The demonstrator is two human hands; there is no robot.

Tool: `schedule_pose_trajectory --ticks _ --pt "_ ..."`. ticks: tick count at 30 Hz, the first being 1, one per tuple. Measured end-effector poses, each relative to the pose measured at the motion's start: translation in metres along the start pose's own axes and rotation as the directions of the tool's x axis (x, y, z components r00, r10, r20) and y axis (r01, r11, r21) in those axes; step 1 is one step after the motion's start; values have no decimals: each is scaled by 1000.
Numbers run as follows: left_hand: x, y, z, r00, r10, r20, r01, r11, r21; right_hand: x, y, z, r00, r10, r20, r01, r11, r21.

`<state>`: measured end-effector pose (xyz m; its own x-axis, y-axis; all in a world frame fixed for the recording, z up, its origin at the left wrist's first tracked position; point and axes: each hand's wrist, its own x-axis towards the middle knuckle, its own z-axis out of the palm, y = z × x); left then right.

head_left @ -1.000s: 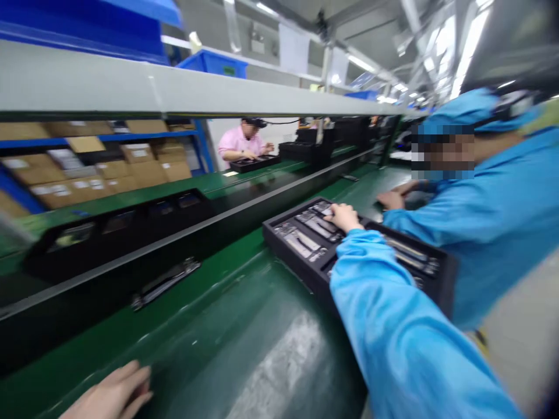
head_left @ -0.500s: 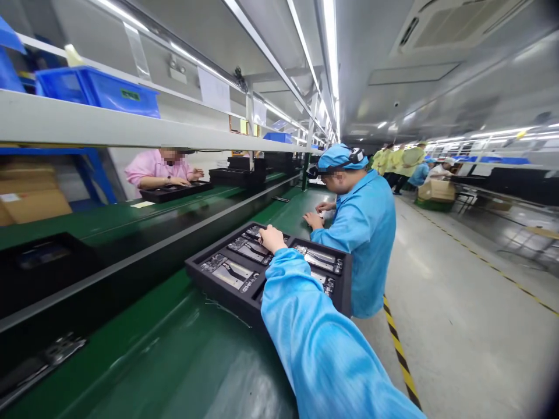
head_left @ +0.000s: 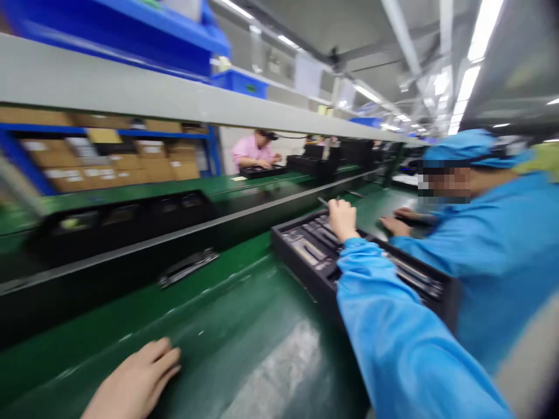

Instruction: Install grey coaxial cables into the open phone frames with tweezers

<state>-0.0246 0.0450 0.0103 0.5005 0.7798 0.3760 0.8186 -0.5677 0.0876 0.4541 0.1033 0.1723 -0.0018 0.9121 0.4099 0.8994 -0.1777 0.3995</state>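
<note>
My right hand (head_left: 343,219), its fingers closed, is over the far side of a black tray (head_left: 301,269). A thin dark piece (head_left: 322,202) sticks out to the left of the fingers; blur hides its kind. Phone assemblies (head_left: 309,251) with circuit boards lie in the tray's compartments, partly covered by my sleeve. At the lower left, my left hand (head_left: 135,378) hovers over or rests on the green bench (head_left: 227,326), fingers loosely stretched, nothing seen in them. Beyond it, a phone assembly (head_left: 188,267) lies near the black rail.
A co-worker in blue (head_left: 489,250) works close on the right, hands on the bench. Behind the rail (head_left: 174,241) sits another black tray (head_left: 131,221). Across the line is a person in pink (head_left: 255,154). A shelf (head_left: 262,110) with blue bins (head_left: 242,82) runs overhead.
The view has swung left, bringing my left hand into sight at the lower left. My right hand has lifted slightly from the tray, with the thin dark piece now showing at its fingers.
</note>
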Motion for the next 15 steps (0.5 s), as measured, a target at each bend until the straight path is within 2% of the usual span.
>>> schedule_pose_trajectory --ticks 2,4,6,7,9,10,12,13,15 --pt "-6 12 -7 988 9 155 -20 997 76 26 -49 -4 993 2 -122 8 997 83" --pt "1 24 -5 979 -1 204 -24 993 120 43 -101 -13 971 -58 -233 102 979 179" --pt "9 31 2 976 -9 219 -14 995 101 44 -155 -27 884 -297 -362 391 894 220" --pt "10 33 7 977 -23 212 4 996 90 39 -182 -34 810 -450 -376 548 808 216" --pt "6 36 13 979 -56 198 40 996 83 18 -234 -47 707 -591 -388 696 679 234" --pt "3 37 15 979 -64 191 48 995 87 4 -257 -50 682 -658 -319 731 624 277" --pt "-5 37 15 981 -67 180 50 994 94 -23 -291 -51 667 -694 -270 743 593 309" --pt "-8 37 14 982 -63 176 47 995 93 -35 -303 -48 676 -698 -236 732 600 323" --pt "-12 35 12 983 -59 172 47 996 76 -55 -315 -39 731 -667 -144 668 656 352"
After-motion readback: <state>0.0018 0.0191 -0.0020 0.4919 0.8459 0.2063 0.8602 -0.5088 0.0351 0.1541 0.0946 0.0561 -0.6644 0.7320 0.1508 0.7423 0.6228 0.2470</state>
